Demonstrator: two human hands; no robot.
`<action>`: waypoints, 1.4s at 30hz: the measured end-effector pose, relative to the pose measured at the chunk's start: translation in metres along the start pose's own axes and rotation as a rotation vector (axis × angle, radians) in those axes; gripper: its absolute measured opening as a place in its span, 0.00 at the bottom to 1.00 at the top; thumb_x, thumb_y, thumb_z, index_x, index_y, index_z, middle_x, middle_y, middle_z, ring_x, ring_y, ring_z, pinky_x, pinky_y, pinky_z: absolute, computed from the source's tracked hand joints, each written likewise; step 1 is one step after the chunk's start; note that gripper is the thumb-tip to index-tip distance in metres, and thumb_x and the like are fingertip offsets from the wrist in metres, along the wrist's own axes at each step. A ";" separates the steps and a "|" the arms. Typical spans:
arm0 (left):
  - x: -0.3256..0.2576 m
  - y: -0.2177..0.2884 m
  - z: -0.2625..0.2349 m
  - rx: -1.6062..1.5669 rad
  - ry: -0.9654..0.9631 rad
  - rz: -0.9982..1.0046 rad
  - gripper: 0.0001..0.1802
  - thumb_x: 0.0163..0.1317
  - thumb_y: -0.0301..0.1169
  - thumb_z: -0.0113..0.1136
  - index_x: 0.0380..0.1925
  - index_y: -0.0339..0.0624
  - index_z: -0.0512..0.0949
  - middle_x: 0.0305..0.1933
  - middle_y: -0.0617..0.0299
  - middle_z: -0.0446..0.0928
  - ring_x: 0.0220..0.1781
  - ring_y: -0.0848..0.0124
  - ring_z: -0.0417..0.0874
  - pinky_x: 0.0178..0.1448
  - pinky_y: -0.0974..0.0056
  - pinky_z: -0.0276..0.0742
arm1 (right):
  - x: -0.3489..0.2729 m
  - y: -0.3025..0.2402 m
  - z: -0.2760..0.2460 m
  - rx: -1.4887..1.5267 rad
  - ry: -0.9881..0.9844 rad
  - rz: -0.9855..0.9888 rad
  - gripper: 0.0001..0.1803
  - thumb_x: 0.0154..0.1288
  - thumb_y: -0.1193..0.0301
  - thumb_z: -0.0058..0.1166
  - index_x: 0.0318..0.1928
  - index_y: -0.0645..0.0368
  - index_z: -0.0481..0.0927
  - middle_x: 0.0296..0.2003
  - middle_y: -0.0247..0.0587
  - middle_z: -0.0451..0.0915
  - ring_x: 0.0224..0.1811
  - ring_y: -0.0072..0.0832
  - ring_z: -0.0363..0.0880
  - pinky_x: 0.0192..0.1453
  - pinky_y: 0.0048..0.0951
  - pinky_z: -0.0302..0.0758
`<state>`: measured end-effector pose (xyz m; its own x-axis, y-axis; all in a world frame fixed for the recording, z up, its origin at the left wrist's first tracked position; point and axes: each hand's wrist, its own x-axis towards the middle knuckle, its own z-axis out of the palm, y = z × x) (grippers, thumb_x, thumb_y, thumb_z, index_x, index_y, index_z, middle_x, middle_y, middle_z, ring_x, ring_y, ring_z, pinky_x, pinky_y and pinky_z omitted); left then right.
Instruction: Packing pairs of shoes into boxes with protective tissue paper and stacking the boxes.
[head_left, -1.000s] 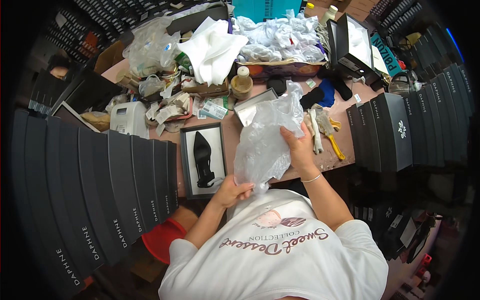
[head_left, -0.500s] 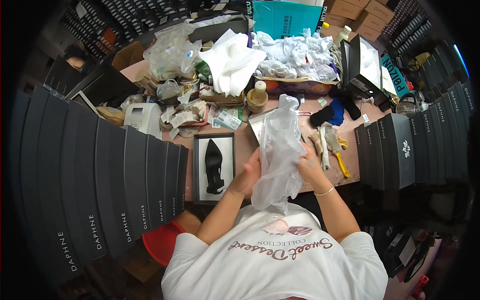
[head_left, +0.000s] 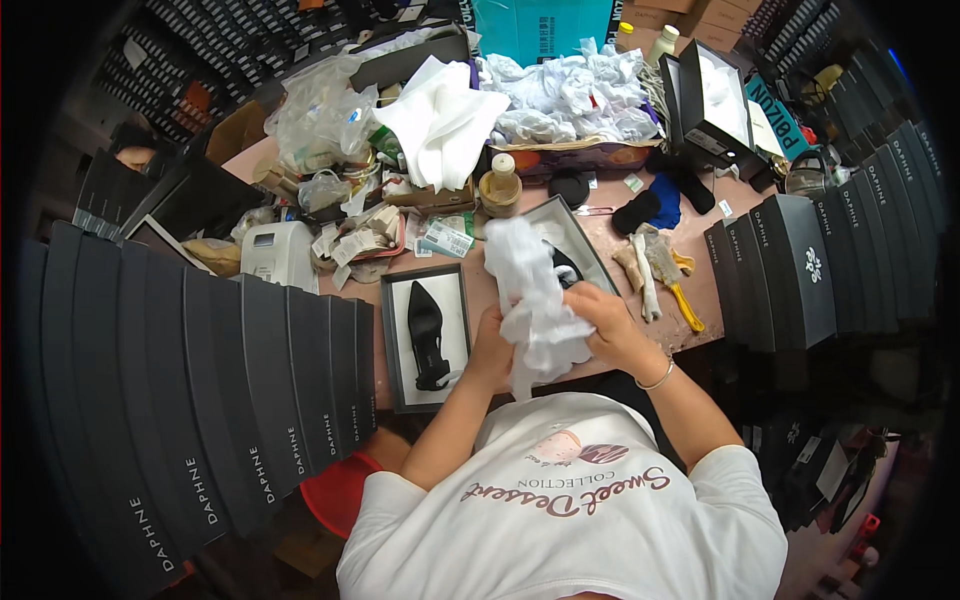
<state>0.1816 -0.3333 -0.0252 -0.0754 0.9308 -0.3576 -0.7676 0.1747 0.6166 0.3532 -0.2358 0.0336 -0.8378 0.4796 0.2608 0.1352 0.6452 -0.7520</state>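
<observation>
The left hand [head_left: 491, 350] and right hand [head_left: 610, 328] are gripping a crumpled white sheet [head_left: 540, 312] above the near tabletop [head_left: 666, 335]. Left, a black shoe [head_left: 426, 335] is lying in a box [head_left: 456, 312]. Far off, white wads [head_left: 565, 95] are heaping up.

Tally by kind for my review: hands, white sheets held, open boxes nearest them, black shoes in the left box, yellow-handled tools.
Hands: 2 (left hand, right hand)
White sheet: 1
Open boxes: 2 (left box, right box)
Black shoe: 1
Yellow-handled tool: 1
Total: 7
</observation>
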 end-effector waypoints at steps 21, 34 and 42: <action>-0.024 -0.021 -0.013 0.258 -0.042 0.089 0.24 0.58 0.30 0.67 0.54 0.37 0.73 0.47 0.63 0.78 0.45 0.77 0.79 0.50 0.70 0.76 | 0.000 0.013 0.021 0.701 0.137 0.517 0.10 0.63 0.77 0.56 0.44 0.65 0.79 0.37 0.30 0.81 0.39 0.15 0.75 0.45 0.22 0.74; -0.105 0.044 -0.106 1.377 -0.085 -0.229 0.15 0.58 0.22 0.61 0.46 0.34 0.75 0.44 0.63 0.81 0.40 0.70 0.82 0.48 0.65 0.77 | 0.009 0.007 0.025 0.229 0.008 0.476 0.07 0.60 0.77 0.55 0.40 0.66 0.79 0.29 0.37 0.81 0.32 0.16 0.73 0.38 0.25 0.73; -0.045 0.028 -0.038 0.530 -0.394 0.140 0.54 0.51 0.49 0.72 0.70 0.36 0.53 0.67 0.55 0.64 0.67 0.69 0.66 0.70 0.62 0.61 | 0.025 -0.011 0.023 0.258 -0.294 0.391 0.10 0.56 0.75 0.59 0.38 0.66 0.78 0.31 0.50 0.80 0.28 0.31 0.77 0.36 0.32 0.74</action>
<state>0.1390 -0.3824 -0.0180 0.1637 0.9861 -0.0286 -0.3438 0.0842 0.9352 0.3189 -0.2452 0.0345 -0.8688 0.4436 -0.2199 0.3627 0.2680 -0.8925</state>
